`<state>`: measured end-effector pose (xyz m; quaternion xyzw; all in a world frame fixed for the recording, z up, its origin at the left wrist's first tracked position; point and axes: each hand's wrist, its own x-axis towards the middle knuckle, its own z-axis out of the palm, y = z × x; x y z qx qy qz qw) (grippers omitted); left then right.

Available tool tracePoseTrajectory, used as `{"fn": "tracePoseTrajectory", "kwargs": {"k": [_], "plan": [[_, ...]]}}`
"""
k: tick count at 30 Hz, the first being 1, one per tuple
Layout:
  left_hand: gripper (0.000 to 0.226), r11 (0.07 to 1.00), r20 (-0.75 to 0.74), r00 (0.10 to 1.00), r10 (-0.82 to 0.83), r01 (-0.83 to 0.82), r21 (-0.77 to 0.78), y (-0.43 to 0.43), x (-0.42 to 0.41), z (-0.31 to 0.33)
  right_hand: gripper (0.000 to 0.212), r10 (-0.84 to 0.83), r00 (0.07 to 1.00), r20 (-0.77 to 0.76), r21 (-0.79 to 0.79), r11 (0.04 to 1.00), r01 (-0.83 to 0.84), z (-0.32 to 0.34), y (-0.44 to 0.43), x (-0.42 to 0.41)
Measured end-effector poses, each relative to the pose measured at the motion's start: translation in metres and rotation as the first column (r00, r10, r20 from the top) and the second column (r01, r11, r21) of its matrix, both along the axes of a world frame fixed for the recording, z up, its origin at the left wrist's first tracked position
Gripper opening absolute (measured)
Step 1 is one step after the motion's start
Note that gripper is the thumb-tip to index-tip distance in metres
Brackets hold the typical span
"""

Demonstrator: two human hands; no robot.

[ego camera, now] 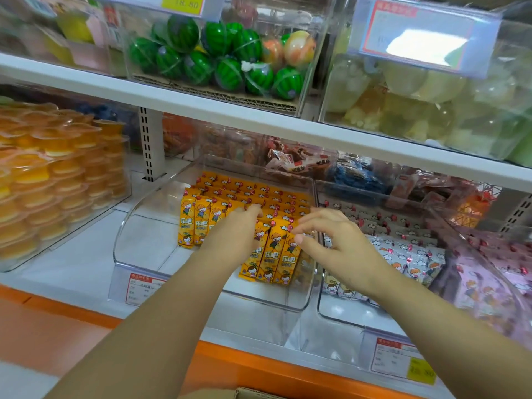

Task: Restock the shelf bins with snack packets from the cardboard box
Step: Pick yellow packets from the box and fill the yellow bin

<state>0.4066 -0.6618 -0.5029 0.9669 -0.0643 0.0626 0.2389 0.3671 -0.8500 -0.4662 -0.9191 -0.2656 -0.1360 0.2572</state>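
Note:
A clear plastic bin [124, 237] on the lower shelf holds rows of orange snack packets [190, 223] standing upright, packed toward its back and right side. My left hand [234, 234] reaches into the bin, its straight fingers resting on the tops of the packets. My right hand [334, 240] hovers over the bin's right edge with fingers loosely curled downward above the front row of packets; I see nothing held in it. A sliver of the cardboard box [253, 394] shows at the bottom edge of the view.
The neighbouring bin [339, 315] on the right holds white packets [403, 254], with pink packets [489, 286] beyond. Stacked orange jelly cups [57, 174] fill a bin at left. The white shelf [201, 103] above carries watermelon-patterned balls [201, 56]. An orange shelf front [259, 367] runs below.

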Motion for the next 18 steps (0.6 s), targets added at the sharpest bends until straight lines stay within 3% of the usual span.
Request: {"fn": "tracePoseTrajectory", "kwargs": {"k": [10, 18], "plan": [[0.058, 0.997, 0.025, 0.999, 0.030, -0.031, 0.067, 0.008, -0.024, 0.013, 0.019, -0.036, 0.999, 0.014, 0.033, 0.999, 0.035, -0.001, 0.003, -0.012], [0.052, 0.997, -0.133, 0.991, -0.020, 0.011, -0.070, 0.000, -0.050, 0.011, 0.019, -0.048, 0.999, -0.008, -0.008, 0.999, 0.048, 0.008, -0.005, -0.047]]}}
